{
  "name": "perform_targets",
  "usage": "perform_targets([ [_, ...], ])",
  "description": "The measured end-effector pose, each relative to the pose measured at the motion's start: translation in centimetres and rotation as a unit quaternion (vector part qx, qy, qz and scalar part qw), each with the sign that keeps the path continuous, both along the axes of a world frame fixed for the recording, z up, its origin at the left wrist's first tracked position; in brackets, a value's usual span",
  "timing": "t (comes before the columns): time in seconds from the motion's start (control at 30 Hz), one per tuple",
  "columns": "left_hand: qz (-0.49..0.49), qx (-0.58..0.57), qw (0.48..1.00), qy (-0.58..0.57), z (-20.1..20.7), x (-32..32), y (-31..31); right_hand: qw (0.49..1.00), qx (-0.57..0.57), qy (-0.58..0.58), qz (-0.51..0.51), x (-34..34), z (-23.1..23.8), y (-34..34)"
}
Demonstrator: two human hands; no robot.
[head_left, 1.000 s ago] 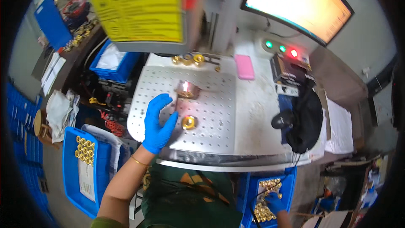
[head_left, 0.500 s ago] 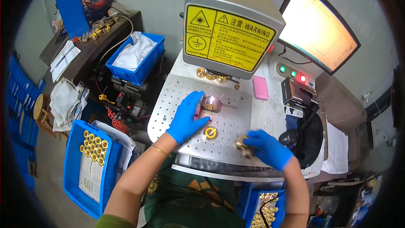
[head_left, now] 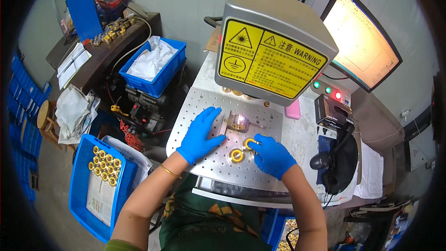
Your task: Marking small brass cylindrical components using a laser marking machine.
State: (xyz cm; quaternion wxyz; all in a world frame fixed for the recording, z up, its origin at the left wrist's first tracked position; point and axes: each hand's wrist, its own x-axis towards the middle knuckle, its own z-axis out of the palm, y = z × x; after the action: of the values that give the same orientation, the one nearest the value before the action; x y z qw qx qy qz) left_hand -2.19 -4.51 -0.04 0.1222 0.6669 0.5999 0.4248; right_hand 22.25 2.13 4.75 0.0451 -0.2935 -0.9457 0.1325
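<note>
Currently | right hand (head_left: 274, 157): grip pinching shiny gold ring (head_left: 249, 144), beside second ring (head_left: 237, 155) | left hand (head_left: 200, 135): grip released, smooth-gloved, fingers spread over perforated metal plate (head_left: 214, 165)

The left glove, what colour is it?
The left glove is bright blue; it shows best in the head view.

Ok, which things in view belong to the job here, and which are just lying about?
Likely part of the job:
gold part at the right hand
second gold part on the perforated plate
shiny metal piece beside the left hand

Apparently just lying about:
pink case
black box
orange coiled hose
</note>
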Motion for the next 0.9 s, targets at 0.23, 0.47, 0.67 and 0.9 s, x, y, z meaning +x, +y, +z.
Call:
perform_targets([
  [0.23, -0.042, -0.001, 0.999, 0.033, 0.6, 0.9, 2.5, 0.993, 0.092, 0.022, 0.071, -0.4, -0.7, 3.4],
  [0.47, -0.072, -0.047, 0.995, 0.045, 0.5, 1.7, 5.2, 0.947, -0.264, 0.157, -0.088, -0.3, -1.7, 7.8],
  [0.67, -0.099, -0.022, 0.995, 0.008, -0.3, 1.9, 6.2, 0.960, -0.183, 0.187, -0.100, -1.8, -0.5, 7.7],
  [0.9, 0.017, -0.081, 0.924, -0.373, 0.4, 1.8, -0.1, 0.961, -0.186, 0.161, -0.124, -5.2, 0.2, 7.4],
])
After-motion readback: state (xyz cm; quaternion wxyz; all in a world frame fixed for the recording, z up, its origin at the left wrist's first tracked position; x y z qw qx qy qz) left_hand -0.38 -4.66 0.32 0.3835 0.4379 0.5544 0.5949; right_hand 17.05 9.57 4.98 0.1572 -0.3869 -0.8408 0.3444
